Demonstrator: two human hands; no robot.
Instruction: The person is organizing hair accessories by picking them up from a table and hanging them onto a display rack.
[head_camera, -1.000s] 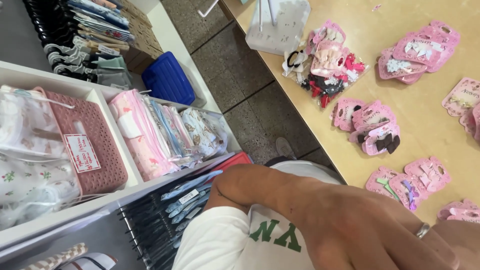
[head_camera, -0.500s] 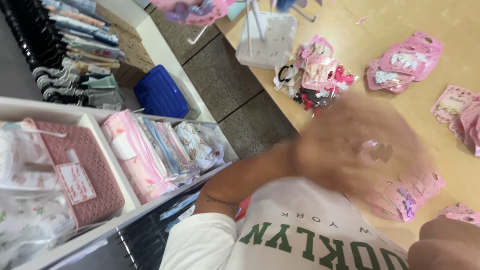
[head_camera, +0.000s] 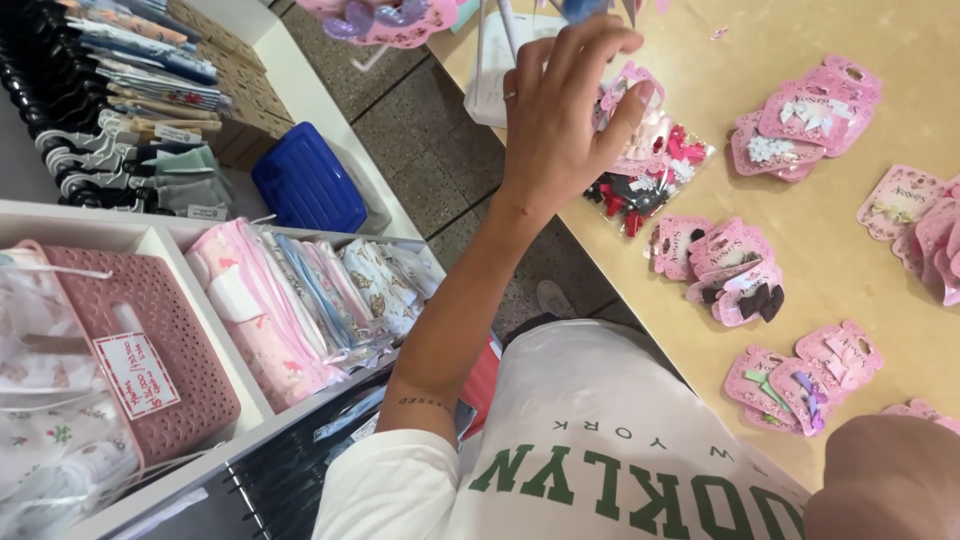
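Fingers (head_camera: 600, 45) of the left hand (head_camera: 560, 120) were spread loosely at the top centre of the frame, holding nothing, just above a clear packet of hair clips (head_camera: 650, 170) on the bench (head_camera: 830, 270). Pink clip cards (head_camera: 730, 270) lay right of centre. The right hand (head_camera: 885, 480), lower right, showed only partly, so its grip could not be told.

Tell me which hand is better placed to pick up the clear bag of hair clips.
Left, probably. The left hand is raised with fingers spread over the clear bag of hair clips; the right hand is only a blur at the lower corner, well away.
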